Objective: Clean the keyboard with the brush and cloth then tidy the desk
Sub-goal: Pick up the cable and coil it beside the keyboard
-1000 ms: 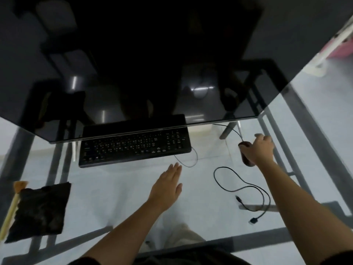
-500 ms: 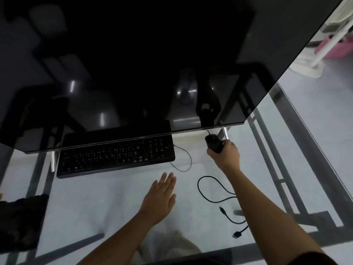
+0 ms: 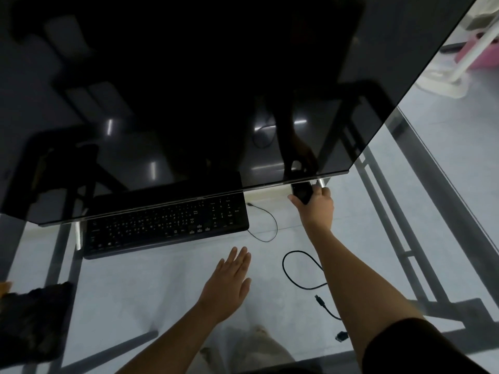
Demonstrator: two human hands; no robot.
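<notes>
The black keyboard lies flat on the glass desk, left end slightly nearer. A dark, crumpled cloth lies at the desk's near left, well apart from it. An orange tip at the frame's edge just beyond the cloth may be the brush. The right hand grips the black mouse right of the keyboard

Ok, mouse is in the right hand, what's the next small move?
Probably set the mouse down just right of the keyboard and let go: the right hand grips it close under the monitor, roughly level with the keyboard, which looks like a tidy spot.
</notes>
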